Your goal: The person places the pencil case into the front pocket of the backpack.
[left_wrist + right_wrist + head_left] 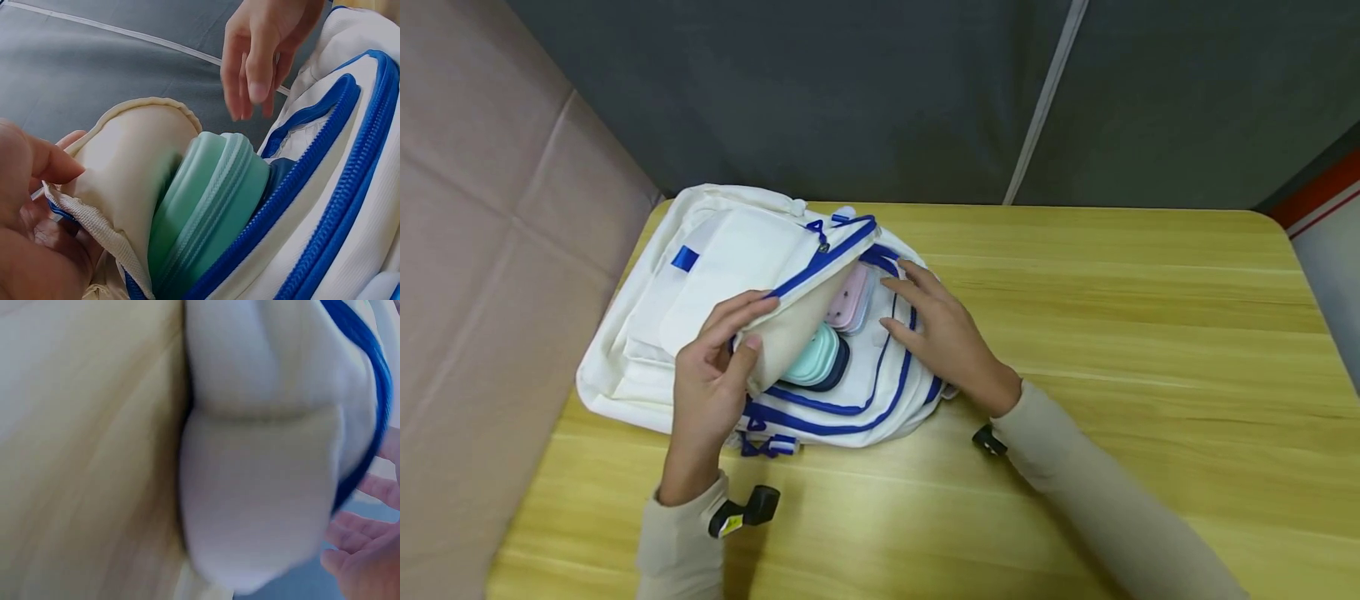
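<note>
A white backpack (730, 250) with blue zippers lies on the table, its front pocket unzipped. My left hand (711, 383) pinches the edge of the pocket's cream-lined flap (131, 153) and holds it folded back. Inside the pocket sit a mint-green lidded container (811, 358) with a dark navy part (841, 365) beside it, and a pink box (847, 300) farther back. Over the pocket's right side is my right hand (943, 333), fingers spread and holding nothing. The flap hides part of both the mint and the pink item.
The wooden table (1112, 333) extends to the right of the backpack. A dark grey partition (850, 100) stands along the back edge, and a pale padded wall (490, 250) is at the left. Blue-and-white straps (775, 446) hang at the backpack's near side.
</note>
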Demonstrator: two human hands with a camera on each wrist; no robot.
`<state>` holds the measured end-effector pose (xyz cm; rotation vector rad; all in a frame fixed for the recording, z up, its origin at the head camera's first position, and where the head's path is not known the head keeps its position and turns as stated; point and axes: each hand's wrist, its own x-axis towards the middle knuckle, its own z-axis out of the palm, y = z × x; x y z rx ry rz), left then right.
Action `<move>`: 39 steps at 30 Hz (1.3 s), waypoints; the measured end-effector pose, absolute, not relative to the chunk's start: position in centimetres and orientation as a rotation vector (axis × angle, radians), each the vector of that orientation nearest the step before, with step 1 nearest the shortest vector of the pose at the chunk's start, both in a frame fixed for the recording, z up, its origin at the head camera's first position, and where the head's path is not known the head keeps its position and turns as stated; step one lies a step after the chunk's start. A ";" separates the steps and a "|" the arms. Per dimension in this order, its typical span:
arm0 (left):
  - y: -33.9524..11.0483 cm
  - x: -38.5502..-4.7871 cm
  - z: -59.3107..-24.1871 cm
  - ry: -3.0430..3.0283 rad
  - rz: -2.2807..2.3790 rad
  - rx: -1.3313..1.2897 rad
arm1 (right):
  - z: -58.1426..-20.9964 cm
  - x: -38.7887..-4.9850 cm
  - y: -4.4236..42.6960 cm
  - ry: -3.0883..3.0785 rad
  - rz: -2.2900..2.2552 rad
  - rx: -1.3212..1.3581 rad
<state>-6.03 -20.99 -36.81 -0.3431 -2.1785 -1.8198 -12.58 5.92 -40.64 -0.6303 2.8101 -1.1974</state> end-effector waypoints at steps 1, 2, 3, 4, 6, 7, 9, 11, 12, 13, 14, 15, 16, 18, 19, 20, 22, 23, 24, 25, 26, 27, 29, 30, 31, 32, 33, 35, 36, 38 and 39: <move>-21.0 -6.0 -36.8 -2.177 -1.817 -0.345 | -40.6 -12.5 6.4 2.816 -1.195 -0.611; -21.0 -5.9 -36.7 -2.178 -1.812 -0.342 | -40.7 -12.5 7.0 2.825 -1.192 -0.597; -21.0 -5.8 -36.7 -2.177 -1.808 -0.345 | -40.7 -12.4 7.5 2.832 -1.199 -0.586; -20.9 -5.7 -36.7 -2.178 -1.806 -0.342 | -40.8 -12.4 8.1 2.842 -1.207 -0.583; -20.9 -5.5 -36.6 -2.178 -1.808 -0.340 | -40.9 -12.3 9.2 2.860 -1.235 -0.581; -20.9 -5.3 -36.6 -2.188 -1.802 -0.336 | -40.9 -12.3 9.8 2.874 -1.245 -0.583; -20.7 -5.0 -36.6 -2.202 -1.803 -0.329 | -41.0 -12.2 11.0 2.899 -1.268 -0.575; -20.6 -4.7 -36.5 -2.226 -1.779 -0.341 | -41.0 -12.0 12.2 2.922 -1.278 -0.553; -20.5 -4.6 -36.5 -2.249 -1.748 -0.356 | -41.1 -12.0 12.8 2.935 -1.277 -0.540; -20.4 -4.5 -36.5 -2.266 -1.729 -0.369 | -41.2 -11.9 13.5 2.950 -1.276 -0.526; -20.3 -4.4 -36.4 -2.286 -1.700 -0.385 | -41.2 -11.7 14.1 2.961 -1.277 -0.509; -20.2 -4.3 -36.4 -2.314 -1.655 -0.404 | -41.3 -11.6 14.7 2.974 -1.277 -0.493; -20.1 -4.2 -36.5 -2.353 -1.596 -0.421 | -41.4 -11.4 15.3 2.987 -1.279 -0.483; -19.9 -3.9 -36.5 -2.417 -1.502 -0.452 | -41.5 -11.1 16.4 3.011 -1.290 -0.463; -19.7 -3.8 -36.6 -2.444 -1.453 -0.469 | -41.5 -10.9 17.0 3.021 -1.297 -0.453; -19.6 -3.7 -36.6 -2.469 -1.396 -0.487 | -41.5 -10.7 17.5 3.029 -1.305 -0.442; -19.3 -3.4 -36.8 -2.513 -1.287 -0.534 | -41.6 -10.2 18.5 3.042 -1.325 -0.423; -19.2 -3.4 -36.9 -2.529 -1.237 -0.557 | -41.6 -10.0 19.0 3.048 -1.332 -0.413; -19.1 -3.3 -37.0 -2.547 -1.184 -0.582 | -41.7 -9.8 19.4 3.052 -1.340 -0.401; -18.9 -3.3 -37.1 -2.563 -1.129 -0.608 | -41.7 -9.6 19.8 3.056 -1.348 -0.389; -18.8 -3.3 -37.2 -2.581 -1.081 -0.631 | -41.8 -9.4 20.2 3.061 -1.354 -0.377; -18.6 -3.2 -37.3 -2.601 -1.018 -0.648 | -41.8 -9.2 20.5 3.068 -1.356 -0.365; -18.1 -3.2 -37.6 -2.635 -0.907 -0.676 | -41.9 -8.8 21.1 3.081 -1.361 -0.337; -17.8 -3.2 -37.8 -2.648 -0.848 -0.689 | -42.0 -8.6 21.4 3.086 -1.368 -0.322; -17.6 -3.2 -38.0 -2.660 -0.786 -0.691 | -42.0 -8.4 21.7 3.096 -1.364 -0.310; -17.3 -3.2 -38.2 -2.671 -0.726 -0.690 | -42.0 -8.2 22.0 3.105 -1.364 -0.297; -17.0 -3.2 -38.4 -2.681 -0.661 -0.687 | -42.1 -8.0 22.2 3.114 -1.363 -0.283; -16.5 -3.1 -38.9 -2.696 -0.557 -0.685 | -42.1 -7.6 22.6 3.133 -1.363 -0.262; -16.3 -3.0 -39.1 -2.702 -0.508 -0.681 | -42.2 -7.4 22.8 3.142 -1.367 -0.254; -16.0 -2.8 -39.5 -2.716 -0.417 -0.672 | -42.3 -7.1 23.1 3.150 -1.386 -0.245; -15.9 -2.7 -39.7 -2.721 -0.376 -0.667 | -42.4 -6.9 23.3 3.158 -1.387 -0.238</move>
